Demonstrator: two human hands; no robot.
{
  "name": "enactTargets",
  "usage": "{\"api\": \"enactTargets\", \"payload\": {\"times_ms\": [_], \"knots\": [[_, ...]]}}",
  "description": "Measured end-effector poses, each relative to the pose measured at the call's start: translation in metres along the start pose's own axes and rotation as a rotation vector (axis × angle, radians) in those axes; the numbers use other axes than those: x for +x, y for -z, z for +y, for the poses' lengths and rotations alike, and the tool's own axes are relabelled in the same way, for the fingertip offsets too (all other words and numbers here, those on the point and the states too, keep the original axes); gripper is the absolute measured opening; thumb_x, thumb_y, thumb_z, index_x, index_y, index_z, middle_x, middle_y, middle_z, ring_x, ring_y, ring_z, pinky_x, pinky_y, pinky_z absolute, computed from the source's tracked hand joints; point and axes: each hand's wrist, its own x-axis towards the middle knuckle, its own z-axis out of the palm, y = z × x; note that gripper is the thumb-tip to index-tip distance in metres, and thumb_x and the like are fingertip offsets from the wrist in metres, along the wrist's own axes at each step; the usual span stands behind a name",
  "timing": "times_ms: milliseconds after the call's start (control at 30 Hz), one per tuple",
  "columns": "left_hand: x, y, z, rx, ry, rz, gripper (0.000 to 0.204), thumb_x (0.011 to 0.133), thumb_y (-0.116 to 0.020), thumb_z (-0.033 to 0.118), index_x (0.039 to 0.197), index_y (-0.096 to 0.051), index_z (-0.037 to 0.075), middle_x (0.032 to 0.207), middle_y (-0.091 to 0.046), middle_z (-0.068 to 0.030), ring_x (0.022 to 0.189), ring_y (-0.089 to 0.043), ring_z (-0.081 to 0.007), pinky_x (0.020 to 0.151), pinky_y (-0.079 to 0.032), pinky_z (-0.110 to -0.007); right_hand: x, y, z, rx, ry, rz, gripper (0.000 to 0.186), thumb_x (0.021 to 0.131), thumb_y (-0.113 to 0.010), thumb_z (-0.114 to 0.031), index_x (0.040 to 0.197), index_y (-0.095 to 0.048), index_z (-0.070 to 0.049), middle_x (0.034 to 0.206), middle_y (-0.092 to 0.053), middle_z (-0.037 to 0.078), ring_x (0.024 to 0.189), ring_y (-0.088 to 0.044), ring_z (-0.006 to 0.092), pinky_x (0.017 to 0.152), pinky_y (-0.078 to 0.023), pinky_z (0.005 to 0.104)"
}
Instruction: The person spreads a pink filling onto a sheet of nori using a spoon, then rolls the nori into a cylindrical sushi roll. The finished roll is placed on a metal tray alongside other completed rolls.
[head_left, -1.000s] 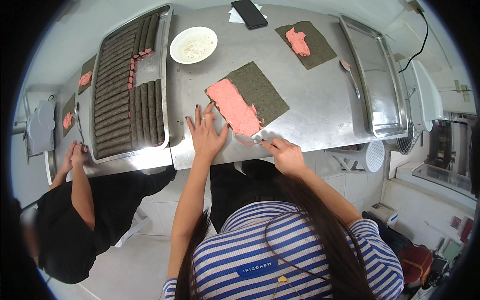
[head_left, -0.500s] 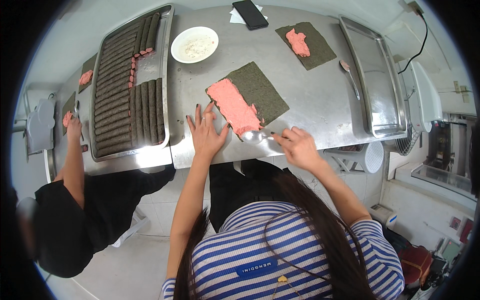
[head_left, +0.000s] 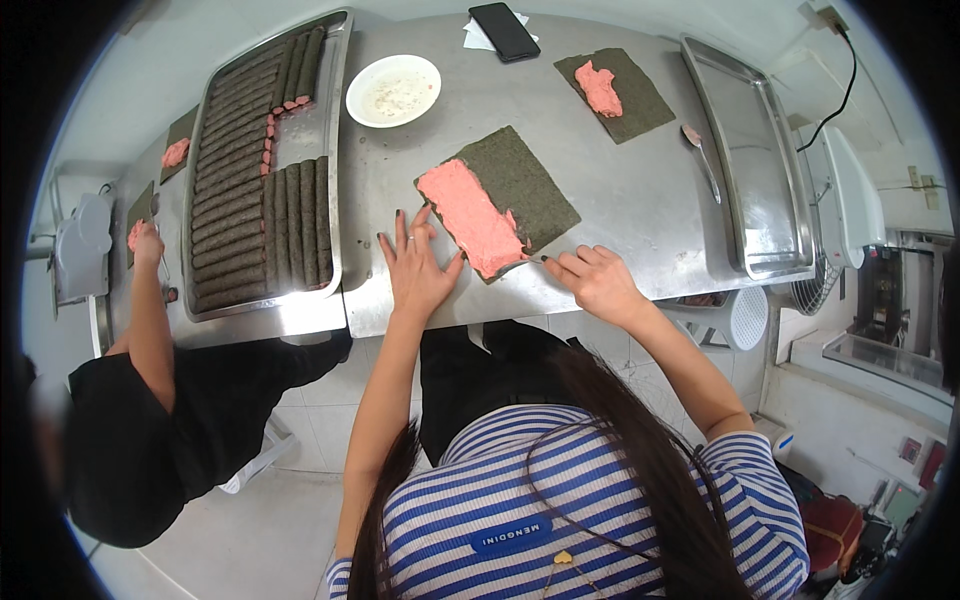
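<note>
— Where to find the dark green sheet (head_left: pixel 530 190)?

— On the shiny metal table (head_left: pixel 640 220), right in front of the striped shirt (head_left: pixel 570 480). Turned a bit, like a diamond. Pink paste (head_left: pixel 468 210) in a wide band over the lower left half, with bare green on the other half.

— And the left hand (head_left: pixel 420 270)?

— Open, with fingers spread and nothing in its grip. Thumb and pointing finger right by the sheet's lower left edge. Touching or just beside? Hard to tell.

— And the right hand (head_left: pixel 600 285)?

— Closed, with thumb and fingers pinched on the thin handle of a spoon (head_left: pixel 537 259). Spoon's other end at the lower right end of the paste, too thin to see well.

— Anything farther up?

— Yes, a white bowl (head_left: pixel 430 80) with little bits inside. A black phone (head_left: pixel 505 32) on white paper (head_left: pixel 478 38). To the right, a second sheet (head_left: pixel 650 105) with a pink lump (head_left: pixel 600 88) on top, then another spoon (head_left: pixel 706 168), then a shallow tray (head_left: pixel 745 150).

— And on the left?

— A big tray (head_left: pixel 337 170) with many dark rolls (head_left: pixel 230 180) in tidy rows, pink at some ends. Past it, another person's hand (head_left: pixel 147 248) at a small pink blob (head_left: pixel 135 236). Too small to tell about a grip there.
</note>
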Motion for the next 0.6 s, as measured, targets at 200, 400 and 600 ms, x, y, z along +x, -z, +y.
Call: {"api": "enactTargets", "payload": {"times_ms": [200, 400, 600], "knots": [[0.001, 0.002, 0.002, 0.006, 0.006, -0.017, 0.045, 0.076, -0.067, 0.030, 0.102, -0.037, 0.009, 0.146, -0.039, -0.0063, 0.141, -0.020, -0.0407, 0.109, -0.011, -0.066, -0.001, 0.008, 0.019, -0.005, -0.065, -0.023, 0.032, 0.074, -0.058, -0.013, 0.104, -0.067, -0.010, 0.087, -0.058, -0.001, 0.080, -0.057, 0.0168, 0.069, -0.048, 0.0309], [0.001, 0.002, 0.002, 0.006, 0.002, -0.009, 0.045, 0.076, -0.067, 0.031, 0.102, -0.037, 0.009, 0.145, -0.040, -0.0059, 0.141, -0.021, -0.0410, 0.110, -0.011, -0.066, 0.007, 0.016, 0.047, 0.065, -0.033, 0.017, 0.033, 0.067, -0.060, -0.006, 0.098, -0.070, -0.010, 0.079, -0.055, 0.001, 0.070, -0.056, 0.0197, 0.062, -0.047, 0.0342], [0.000, -0.001, -0.001, 0.007, -0.008, 0.020, 0.045, 0.075, -0.068, 0.031, 0.102, -0.038, 0.010, 0.145, -0.040, -0.0046, 0.141, -0.022, -0.0404, 0.110, -0.012, -0.064, 0.036, 0.038, 0.061, 0.147, 0.030, -0.095, 0.030, 0.066, -0.060, -0.003, 0.092, -0.072, -0.011, 0.078, -0.058, 0.002, 0.076, -0.060, 0.0222, 0.065, -0.050, 0.0357]]}}
